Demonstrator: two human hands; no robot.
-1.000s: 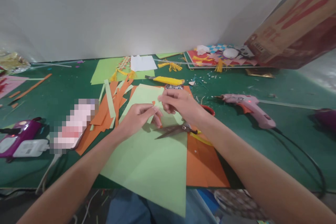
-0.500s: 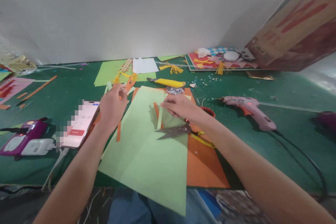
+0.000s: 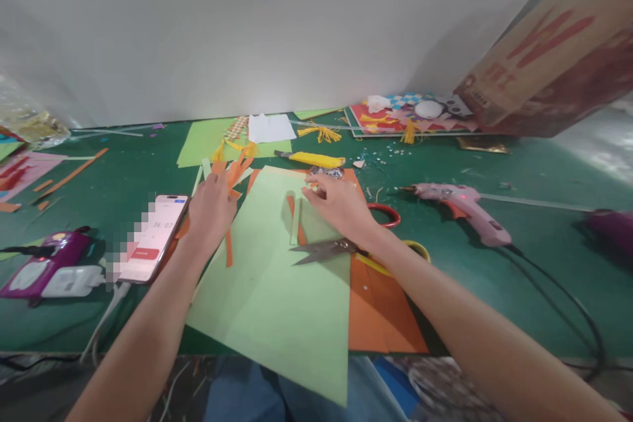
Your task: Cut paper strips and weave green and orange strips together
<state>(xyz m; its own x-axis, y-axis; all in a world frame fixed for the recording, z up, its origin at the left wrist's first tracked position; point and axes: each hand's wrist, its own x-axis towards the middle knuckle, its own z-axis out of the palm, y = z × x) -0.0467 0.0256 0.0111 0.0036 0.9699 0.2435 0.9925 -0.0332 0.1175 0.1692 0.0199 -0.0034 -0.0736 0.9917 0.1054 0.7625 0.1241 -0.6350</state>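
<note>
Plain white wall runs right along the far edge of the green worktop, soft light glowing brightest at the wall's middle.

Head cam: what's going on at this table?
A person is doing paper craft at a green table. The left hand holds an orange strip at the left edge of a big light-green sheet. The right hand rests on that sheet, fingers at the top of a short green strip; whether they pinch it is unclear. Scissors lie by the right wrist, with a pink glue gun further right and a phone to the left.
</note>
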